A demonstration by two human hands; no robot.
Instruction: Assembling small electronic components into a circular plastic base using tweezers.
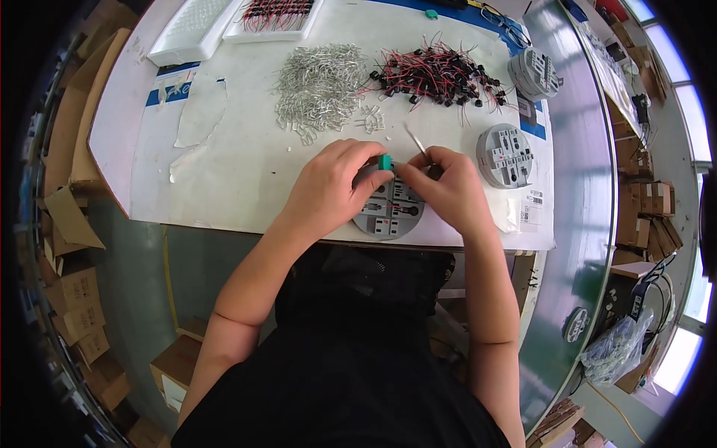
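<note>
My left hand (334, 181) pinches a small green block (385, 162) between thumb and forefinger. This sits above the far side of a round grey fixture (386, 227), which has small slotted blocks on its top and lies near the table's front edge. My right hand (450, 188) has its fingers closed at the fixture's far right side, close to the green block. From between those fingers a thin metal tool (415, 139) sticks out, pointing away from me; its exact kind I cannot make out. Both hands partly cover the fixture.
Beyond my hands lie a heap of bent metal pieces (321, 86) and a heap of black parts with red wires (441, 73). More round grey fixtures (506, 157) stand at the right. White foam trays (193, 33) are at the far left. The table edge (246, 226) runs before me.
</note>
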